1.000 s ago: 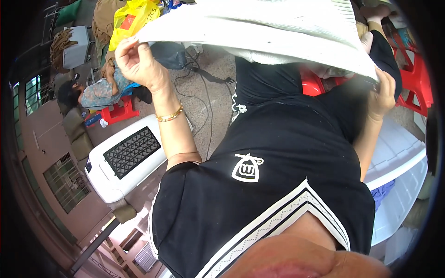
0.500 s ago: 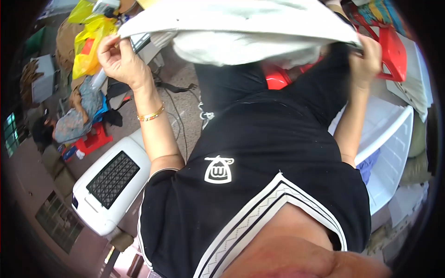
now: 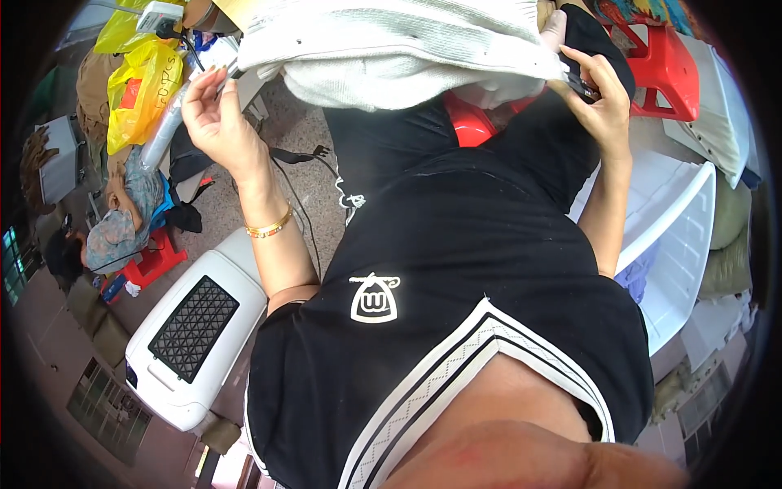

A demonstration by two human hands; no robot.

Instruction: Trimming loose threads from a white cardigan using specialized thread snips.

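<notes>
Across my knees at the top lies a white knitted cloth (image 3: 407, 57), bunched, with a ribbed weave and a fold hanging down in front. My left hand (image 3: 216, 122) is raised just left of the cloth, fingers loosely curled and apart, with nothing in them. At the cloth's right end, my right hand (image 3: 603, 98) is closed around a small black tool (image 3: 578, 84). The tool's kind is largely hidden by my fingers. Its tip and my fingertips are close to the cloth edge; I cannot tell whether they touch it.
Red plastic stools stand at the right (image 3: 664, 73) and between my legs (image 3: 468, 122). A white tub (image 3: 676, 269) holds purple cloth. Left are a white case with a black grille (image 3: 195, 330), cables (image 3: 301, 204), yellow bags (image 3: 142, 94) and a seated person (image 3: 126, 212).
My left hand has let go of the cloth's left corner. The cloth, stretched wide before, is now bunched narrower. My right hand has moved left, and the black tool shows more clearly.
</notes>
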